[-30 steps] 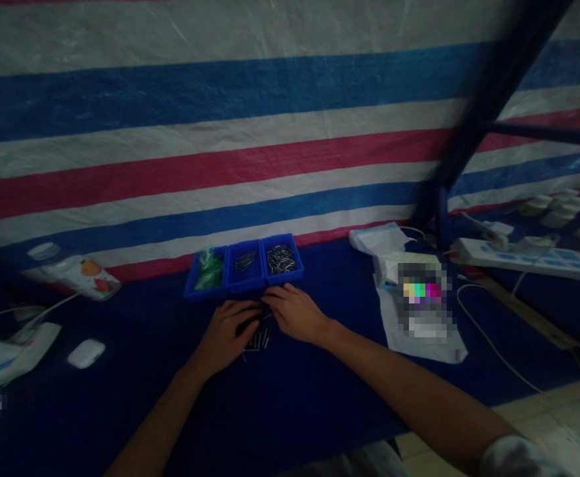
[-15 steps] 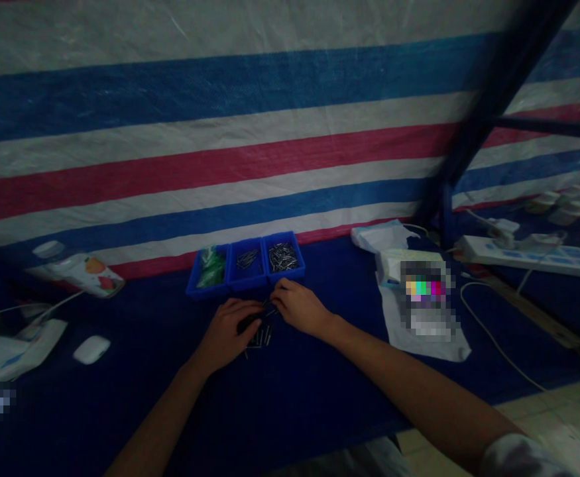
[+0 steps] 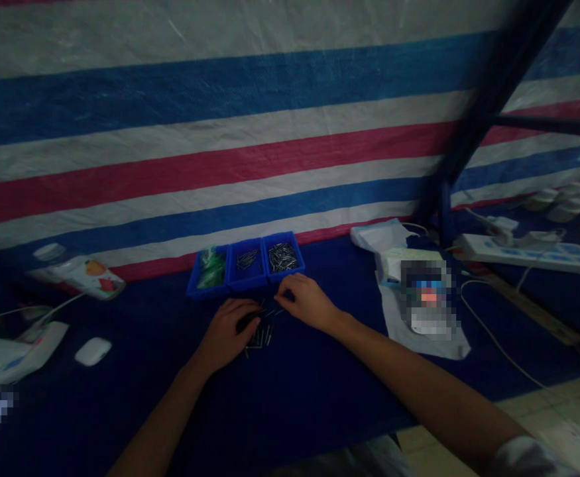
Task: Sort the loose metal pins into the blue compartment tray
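My left hand (image 3: pixel 231 328) rests on the dark blue table, fingers bent and thumb curved toward them. A dark patch lies between thumb and fingers; whether it is an object or shadow I cannot make out. Beside that thumb lie several thin metal pins (image 3: pixel 260 338), roughly side by side. More loose pins (image 3: pixel 271 309) are scattered between the hands. My right hand (image 3: pixel 308 301) is just in front of the right blue bin, thumb and fingertips pinched together; anything in the pinch is too small to see. Thin metal pieces (image 3: pixel 282 257) fill that bin.
The middle blue bin (image 3: pixel 246 281) holds a few pins, the left one green plastic packaging (image 3: pixel 212 268). A bottle (image 3: pixel 93 275) and white case (image 3: pixel 93 351) are at left. White paper (image 3: pixel 394 331) lies right, near a power strip (image 3: pixel 533 255) and cables. Striped sheeting (image 3: pixel 270 152) hangs behind.
My right hand has moved slightly to the right and away from the left fingertips, uncovering loose pins between them. My left hand has stayed almost in place.
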Demonstrator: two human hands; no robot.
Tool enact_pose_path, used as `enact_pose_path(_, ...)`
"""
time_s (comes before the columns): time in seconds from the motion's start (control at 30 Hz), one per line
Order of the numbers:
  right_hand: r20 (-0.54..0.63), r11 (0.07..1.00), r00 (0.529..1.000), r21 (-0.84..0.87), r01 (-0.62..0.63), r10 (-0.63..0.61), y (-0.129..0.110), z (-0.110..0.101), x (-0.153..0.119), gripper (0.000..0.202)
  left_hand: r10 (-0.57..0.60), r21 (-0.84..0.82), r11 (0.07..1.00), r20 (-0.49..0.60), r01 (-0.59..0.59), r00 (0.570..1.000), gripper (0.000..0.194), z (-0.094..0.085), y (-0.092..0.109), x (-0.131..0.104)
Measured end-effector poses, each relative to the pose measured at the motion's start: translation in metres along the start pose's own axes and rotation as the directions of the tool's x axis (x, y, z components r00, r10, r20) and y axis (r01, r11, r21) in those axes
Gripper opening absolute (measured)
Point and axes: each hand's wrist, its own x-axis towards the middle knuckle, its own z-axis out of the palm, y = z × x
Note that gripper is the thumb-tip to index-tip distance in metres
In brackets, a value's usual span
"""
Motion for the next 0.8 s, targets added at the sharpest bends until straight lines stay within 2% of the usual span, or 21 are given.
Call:
enact_pose_path(0.17,-0.065,0.991,0.998,0.132,0.022,-0.014,-0.002,-0.001,-0.002,0.039,-0.015,-0.011,1.000,-0.032,0.015,0.999,0.022,0.000,-0.001,-0.001)
enact_pose_path(0.33,-0.126,0.963,0.989,0.267,-0.037,0.073,-0.003,-0.003,0.000,0.028,-0.020,-0.013,1.000,-0.043,0.020,0.999,0.021,0.000,-0.001,-0.001)
enact_pose_path(0.47,-0.137,0.901,0.970,0.415,-0.126,0.199,-0.003,-0.003,0.003,0.021,-0.014,-0.010,1.000,-0.048,0.013,0.999,0.021,0.000,-0.001,-0.001)
enact_pose_path(0.63,-0.099,0.668,0.937,0.727,-0.161,0.334,0.000,0.000,0.008,0.024,-0.018,-0.005,1.000,-0.056,0.018,0.998,0.022,0.001,-0.004,-0.001)
enact_pose_path(0.8,0.027,0.423,0.892,0.874,-0.240,0.452,0.006,-0.002,0.013,0.024,-0.022,-0.003,1.000,-0.065,0.022,0.998,0.021,0.000,-0.003,-0.001)
